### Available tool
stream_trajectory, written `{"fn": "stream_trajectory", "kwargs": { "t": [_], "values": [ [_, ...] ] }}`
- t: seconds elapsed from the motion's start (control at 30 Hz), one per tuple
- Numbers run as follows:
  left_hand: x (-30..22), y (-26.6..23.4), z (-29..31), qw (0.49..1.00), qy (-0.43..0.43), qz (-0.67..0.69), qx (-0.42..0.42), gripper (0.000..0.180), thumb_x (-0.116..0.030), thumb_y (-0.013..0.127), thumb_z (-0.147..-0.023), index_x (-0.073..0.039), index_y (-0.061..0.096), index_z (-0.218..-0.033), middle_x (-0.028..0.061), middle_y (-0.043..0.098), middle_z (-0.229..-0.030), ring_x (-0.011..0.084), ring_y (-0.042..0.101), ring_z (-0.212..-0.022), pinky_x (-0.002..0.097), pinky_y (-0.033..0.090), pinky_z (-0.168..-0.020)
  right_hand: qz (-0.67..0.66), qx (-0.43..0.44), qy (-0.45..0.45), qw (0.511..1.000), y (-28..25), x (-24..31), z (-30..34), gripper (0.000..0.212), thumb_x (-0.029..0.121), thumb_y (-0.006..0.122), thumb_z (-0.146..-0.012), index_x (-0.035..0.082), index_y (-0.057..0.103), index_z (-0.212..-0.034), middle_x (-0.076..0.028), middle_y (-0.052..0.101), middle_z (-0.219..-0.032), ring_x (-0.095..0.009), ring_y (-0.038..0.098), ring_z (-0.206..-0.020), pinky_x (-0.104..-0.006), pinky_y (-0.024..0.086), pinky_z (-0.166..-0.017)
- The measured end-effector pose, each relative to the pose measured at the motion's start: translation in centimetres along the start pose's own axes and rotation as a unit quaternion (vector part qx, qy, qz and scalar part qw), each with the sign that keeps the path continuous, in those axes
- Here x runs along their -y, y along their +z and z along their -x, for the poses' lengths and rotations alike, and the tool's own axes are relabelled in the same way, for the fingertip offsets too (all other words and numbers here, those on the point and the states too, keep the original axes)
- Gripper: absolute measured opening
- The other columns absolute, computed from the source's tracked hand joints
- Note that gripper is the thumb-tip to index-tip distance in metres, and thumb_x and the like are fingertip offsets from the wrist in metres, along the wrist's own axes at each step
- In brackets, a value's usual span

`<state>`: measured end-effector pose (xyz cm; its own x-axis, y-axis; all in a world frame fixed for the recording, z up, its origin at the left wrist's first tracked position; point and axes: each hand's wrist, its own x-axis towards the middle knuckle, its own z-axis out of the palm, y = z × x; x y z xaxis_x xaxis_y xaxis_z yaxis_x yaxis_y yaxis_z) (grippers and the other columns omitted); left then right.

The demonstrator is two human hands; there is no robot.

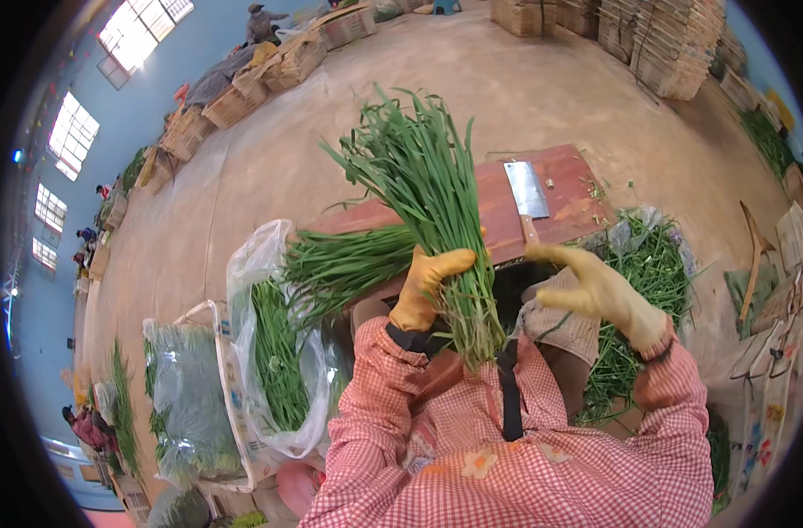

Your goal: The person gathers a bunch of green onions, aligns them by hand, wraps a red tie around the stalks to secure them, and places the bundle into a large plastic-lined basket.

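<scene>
My left hand (430, 283), in an orange-yellow glove, is closed round a thick bunch of long green leafy stalks, like garlic chives (432, 185). The leaves point away from me and the pale stem ends hang toward my lap. To the right, my right hand (593, 286) wears a pale yellow glove; its fingers are spread and nothing is in them. Just beyond it a cleaver (526, 189) lies on a red board (560, 167), its wooden handle toward me. Another pile of the green stalks (357, 260) rests at the board's left end.
Left of me stand a clear plastic bag (287, 422) of greens and a white-framed container (221, 387) with bagged greens. A heap of loose trimmings (639, 299) lies at my right. Stacked crates (674, 44) rise at the far right; other people sit along the left wall.
</scene>
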<state>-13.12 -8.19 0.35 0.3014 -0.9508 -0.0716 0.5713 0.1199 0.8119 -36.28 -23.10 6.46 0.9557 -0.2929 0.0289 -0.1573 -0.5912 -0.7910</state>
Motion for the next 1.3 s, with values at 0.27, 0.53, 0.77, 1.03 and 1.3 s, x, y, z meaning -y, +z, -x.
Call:
{"fn": "stream_trajectory", "kwargs": {
  "t": [0.27, 0.53, 0.77, 1.03, 1.3],
  "values": [
    [1.3, 2.5, -1.7, 0.988, -0.014, -0.108, 0.113, 0.049, -0.002, 0.08, -0.078, -0.001, 0.061, -0.123, 0.0033, 0.068, -0.103, 0.0154, 0.065, -0.091, 0.0309, 0.053, -0.079, -0.517, -0.079, -0.043, 0.851, 3.2, -4.7, -9.8, 0.07, 0.045, 0.069, -0.092, 0.001, 0.046, -0.141, -0.008, 0.061, -0.122, -0.016, 0.058, -0.109, -0.0327, 0.05, -0.092],
    [-0.7, 2.2, -7.2, 0.963, 0.105, -0.217, 0.118, 0.048, 0.0, 0.074, -0.084, 0.0, 0.057, -0.128, 0.0049, 0.065, -0.118, 0.0173, 0.062, -0.106, 0.0319, 0.05, -0.094, -0.377, -0.234, -0.078, 0.893, 1.4, -1.0, -14.4, 0.054, 0.023, 0.084, -0.078, -0.004, 0.063, -0.119, -0.009, 0.072, -0.101, -0.015, 0.066, -0.09, -0.0297, 0.055, -0.08],
    [-2.5, -1.3, -13.6, 0.968, 0.131, -0.158, 0.146, 0.038, -0.02, 0.069, -0.091, 0.0, 0.063, -0.122, 0.0097, 0.065, -0.12, 0.0186, 0.064, -0.108, 0.0328, 0.055, -0.091, -0.244, -0.193, -0.107, 0.944, -2.5, -1.9, -17.4, 0.062, 0.017, 0.086, -0.073, -0.001, 0.059, -0.126, -0.004, 0.07, -0.102, -0.013, 0.063, -0.092, -0.0283, 0.052, -0.086],
    [-3.2, -5.1, -18.8, 0.966, 0.126, -0.179, 0.139, 0.049, -0.034, 0.056, -0.1, -0.004, 0.051, -0.139, 0.012, 0.06, -0.132, 0.024, 0.063, -0.116, 0.0389, 0.055, -0.096, -0.261, -0.123, -0.169, 0.942, -2.9, -5.4, -21.2, 0.082, 0.015, 0.09, -0.069, 0.0, 0.048, -0.139, -0.002, 0.063, -0.118, -0.012, 0.057, -0.103, -0.0282, 0.049, -0.094],
    [-3.9, -3.4, -19.9, 0.986, 0.03, -0.026, 0.16, 0.049, -0.041, 0.054, -0.1, -0.003, 0.054, -0.131, 0.0138, 0.064, -0.122, 0.0289, 0.067, -0.106, 0.0478, 0.054, -0.095, -0.219, -0.169, -0.138, 0.951, -3.3, -4.3, -22.4, 0.067, 0.013, 0.082, -0.077, 0.001, 0.051, -0.135, -0.005, 0.067, -0.109, -0.013, 0.058, -0.099, -0.0294, 0.049, -0.089]
  ]
}}
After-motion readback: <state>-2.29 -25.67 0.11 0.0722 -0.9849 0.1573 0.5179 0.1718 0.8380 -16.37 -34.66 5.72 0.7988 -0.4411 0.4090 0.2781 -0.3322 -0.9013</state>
